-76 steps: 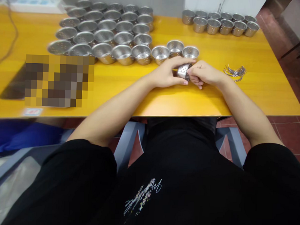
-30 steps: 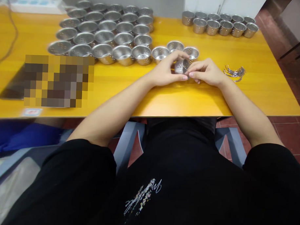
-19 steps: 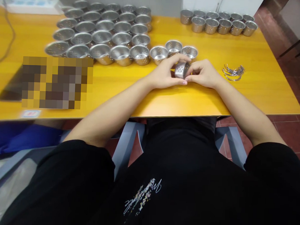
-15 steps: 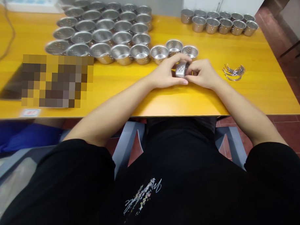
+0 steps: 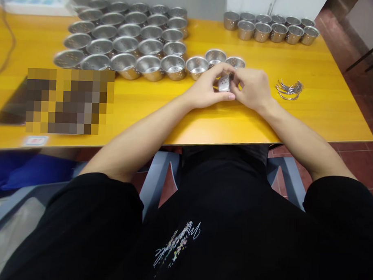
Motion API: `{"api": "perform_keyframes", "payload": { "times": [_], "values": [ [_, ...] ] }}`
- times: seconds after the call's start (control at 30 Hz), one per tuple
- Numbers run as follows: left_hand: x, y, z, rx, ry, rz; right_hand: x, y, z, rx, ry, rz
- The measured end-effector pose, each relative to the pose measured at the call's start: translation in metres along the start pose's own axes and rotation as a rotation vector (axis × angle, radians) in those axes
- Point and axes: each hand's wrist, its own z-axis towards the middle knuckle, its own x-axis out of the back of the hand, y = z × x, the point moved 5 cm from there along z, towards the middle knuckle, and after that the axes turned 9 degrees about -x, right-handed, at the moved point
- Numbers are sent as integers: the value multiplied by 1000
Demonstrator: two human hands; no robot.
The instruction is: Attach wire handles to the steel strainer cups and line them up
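My left hand (image 5: 208, 87) is wrapped round a small perforated metal cup (image 5: 224, 83), which lies tipped on its side above the yellow table (image 5: 202, 128). Against the cup's right side, my right hand (image 5: 252, 87) has its fingers closed at the rim; whether they pinch anything besides the cup is hidden. Several similar cups stand just behind my hands, among them one upright cup (image 5: 197, 67). To the right of my right hand lies a small pile of bent metal wires (image 5: 289, 90).
Rows of metal cups (image 5: 125, 46) fill the back left, and two more rows (image 5: 278, 33) stand at the back right. A dark flat object (image 5: 13, 101) lies at the left beside a pixelated patch. Blue clothing of another person shows at lower left.
My right hand has turned, its knuckles now higher and its fingers closer over the cup's right side. My left hand still holds the cup, which has tilted slightly.
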Motion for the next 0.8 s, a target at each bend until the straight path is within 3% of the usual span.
{"api": "perform_keyframes", "payload": {
  "times": [0.27,0.57,0.7,0.8],
  "values": [
    [5,-12,2,17,35,2,15,0,3,-31,36,8],
    [8,-8,-2,45,65,-4,16,20,1,-114,-184,417],
    [10,-8,-2,42,66,-5,11,15,-3,-87,-344,501],
    [9,-2,-3,27,35,-4,3,8,-5,-58,-394,519]
  ]
}}
